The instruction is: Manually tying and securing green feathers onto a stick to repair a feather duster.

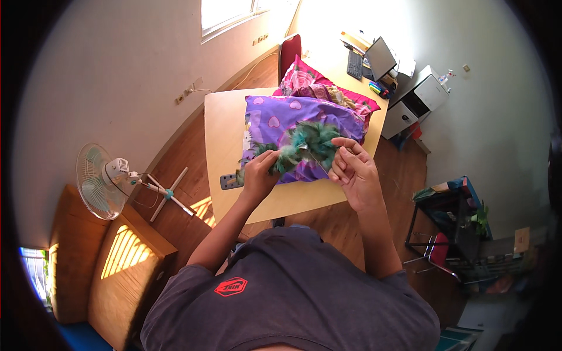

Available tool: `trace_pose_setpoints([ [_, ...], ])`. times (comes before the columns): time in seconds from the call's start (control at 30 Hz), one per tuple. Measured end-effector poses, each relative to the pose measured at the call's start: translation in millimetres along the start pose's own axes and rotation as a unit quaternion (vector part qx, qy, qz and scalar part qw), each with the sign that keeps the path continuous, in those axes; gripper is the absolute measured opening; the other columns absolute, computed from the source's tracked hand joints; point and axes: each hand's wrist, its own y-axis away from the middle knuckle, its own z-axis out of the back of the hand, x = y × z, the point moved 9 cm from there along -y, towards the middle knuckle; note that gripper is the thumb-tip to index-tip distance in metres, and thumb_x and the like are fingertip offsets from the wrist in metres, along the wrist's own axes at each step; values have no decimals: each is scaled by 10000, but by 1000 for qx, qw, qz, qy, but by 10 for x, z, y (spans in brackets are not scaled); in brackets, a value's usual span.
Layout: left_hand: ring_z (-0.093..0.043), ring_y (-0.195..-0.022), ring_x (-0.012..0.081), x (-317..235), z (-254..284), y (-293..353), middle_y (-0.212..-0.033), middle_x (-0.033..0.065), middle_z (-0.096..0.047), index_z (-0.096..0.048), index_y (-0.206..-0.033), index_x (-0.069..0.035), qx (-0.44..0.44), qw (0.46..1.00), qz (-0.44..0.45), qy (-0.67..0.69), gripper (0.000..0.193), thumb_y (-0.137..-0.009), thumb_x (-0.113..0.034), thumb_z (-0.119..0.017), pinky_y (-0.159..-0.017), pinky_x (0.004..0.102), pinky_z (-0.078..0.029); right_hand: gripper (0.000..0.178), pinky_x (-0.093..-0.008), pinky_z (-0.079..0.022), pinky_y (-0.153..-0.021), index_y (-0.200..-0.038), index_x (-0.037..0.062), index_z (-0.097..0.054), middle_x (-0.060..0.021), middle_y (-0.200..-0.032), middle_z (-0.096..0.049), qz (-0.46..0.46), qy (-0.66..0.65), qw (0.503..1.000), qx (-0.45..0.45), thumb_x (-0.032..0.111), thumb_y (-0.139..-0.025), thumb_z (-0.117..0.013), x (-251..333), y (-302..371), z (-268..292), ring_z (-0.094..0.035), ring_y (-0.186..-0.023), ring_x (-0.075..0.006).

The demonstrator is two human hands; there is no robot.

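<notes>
Green, fluffy feathers (316, 138) hang in a bunch between my two hands, above the table. A small pale spot shows near their middle. My left hand (261, 174) is closed on the left part of the feathers, and some stick out past its fingers. My right hand (355, 174) is at their right edge, thumb and forefinger pinched together and the other fingers curled. What lies in that pinch is too small to tell; a thin pale strand seems to run toward it. Under the feathers lies a purple pillow (275, 111) with hearts.
A pink floral pillow (298, 77) lies behind the purple one on the pale table (225, 128). A dark grey object (230, 181) is by the left edge. Farther back are a keyboard (355, 64) and monitor (380, 57). A fan (100, 181) stands left, a red chair (439, 250) right.
</notes>
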Motion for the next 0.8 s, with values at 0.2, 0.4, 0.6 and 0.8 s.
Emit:
trace_pose_setpoints([
  [0.2,-683,-798,346,-184,66,-20,-947,117,-695,-699,-1112,-61,14,998,-58,-31,426,-693,-2,-745,-681,418,-544,263,-325,-504,-859,-1192,15,-601,-79,-1022,-622,189,506,814,-214,143,-972,-667,335,320,140,-627,-918,-194],
  [0.4,-670,-771,345,-422,-250,-84,-902,124,-680,-697,-1096,-36,38,999,-35,-14,379,-722,-21,-753,-671,416,-532,430,-375,-449,-1028,-1301,25,-570,-132,-1223,-598,318,580,746,-72,150,-917,-718,599,205,172,-571,-1192,-269],
  [0.6,-661,-746,243,-636,-891,-267,-853,131,-657,-693,-1033,34,33,992,82,84,178,-917,-98,-718,-663,369,-495,496,-294,-501,-969,-1368,15,-551,-69,-1170,-674,112,389,910,89,87,-920,-754,433,-113,1089,-627,-1068,-121],
  [0.8,-623,-936,94,-325,-1588,-36,-1001,59,-706,-693,-1152,41,155,942,249,162,246,-997,-147,-659,-796,293,-502,206,-243,-535,-800,-1147,-13,-652,-23,-1004,-707,18,210,973,94,56,-960,-707,724,-418,1763,-646,-899,-65],
])
